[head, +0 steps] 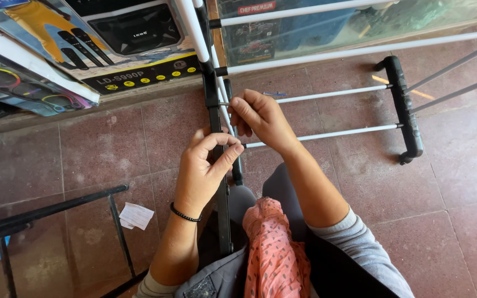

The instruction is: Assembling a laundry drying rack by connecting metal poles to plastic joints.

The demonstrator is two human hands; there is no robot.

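the left hand [202, 165] clamps the black upright [216, 118] of the rack, which rises toward 12 o'clock. at its 1 o'clock, the right hand [260, 118] pinches the end of a white rod [332, 94] at the upright's socket. keeping the rod level and square should seat it cleanly.

Soft, even daylight, brightest at the upper right; shadows faint. Glare on the glass [360, 25] along the top edge. Sharp throughout, with wide-angle bending at the edges.
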